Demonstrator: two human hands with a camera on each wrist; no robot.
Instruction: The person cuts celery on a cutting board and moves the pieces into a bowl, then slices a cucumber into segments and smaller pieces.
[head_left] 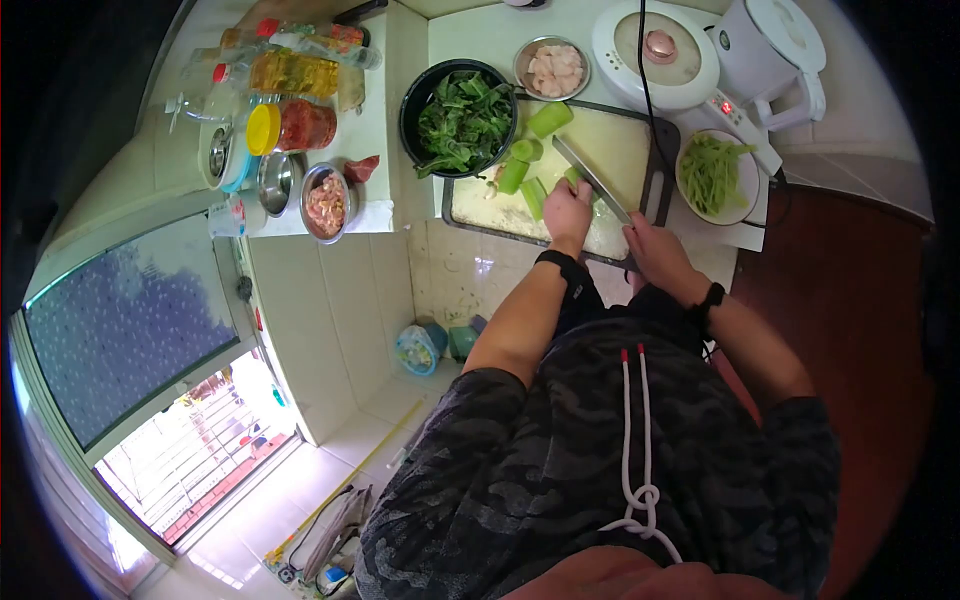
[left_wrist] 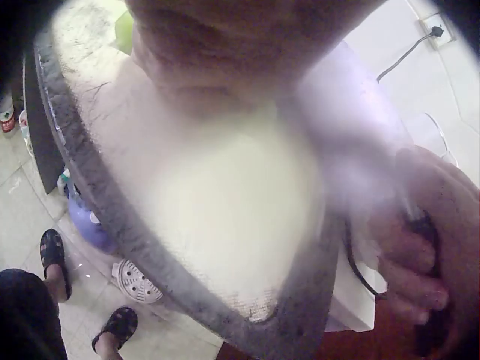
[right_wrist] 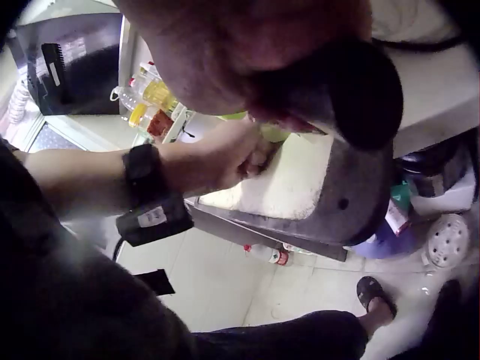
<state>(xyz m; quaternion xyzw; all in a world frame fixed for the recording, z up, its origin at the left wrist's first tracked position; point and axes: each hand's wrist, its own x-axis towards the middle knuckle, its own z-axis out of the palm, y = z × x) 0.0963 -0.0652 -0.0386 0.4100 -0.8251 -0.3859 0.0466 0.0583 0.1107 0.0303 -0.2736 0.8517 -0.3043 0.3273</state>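
A rectangular cutting board with a pale, scuffed matt face [head_left: 617, 145] and a dark grey border that looks speckled and rough. Across it, a long flat knife blade of smooth grey metal [head_left: 590, 178], with a black, matt handle [right_wrist: 367, 94]. A round black bowl with a smooth, slightly shiny rim [head_left: 409, 136] holds crinkled dark green leaves [head_left: 465, 120]. A small round bowl of shiny silver metal [head_left: 519, 66] holds moist-looking pale pink pieces [head_left: 556, 70]. A round white plate, smooth and glossy [head_left: 742, 208]. A white kettle with a smooth, plastic-looking body [head_left: 752, 45]. Clear, glossy plastic bottles [head_left: 291, 75]. Smooth, light-reflecting pale floor tiles [head_left: 235, 515].
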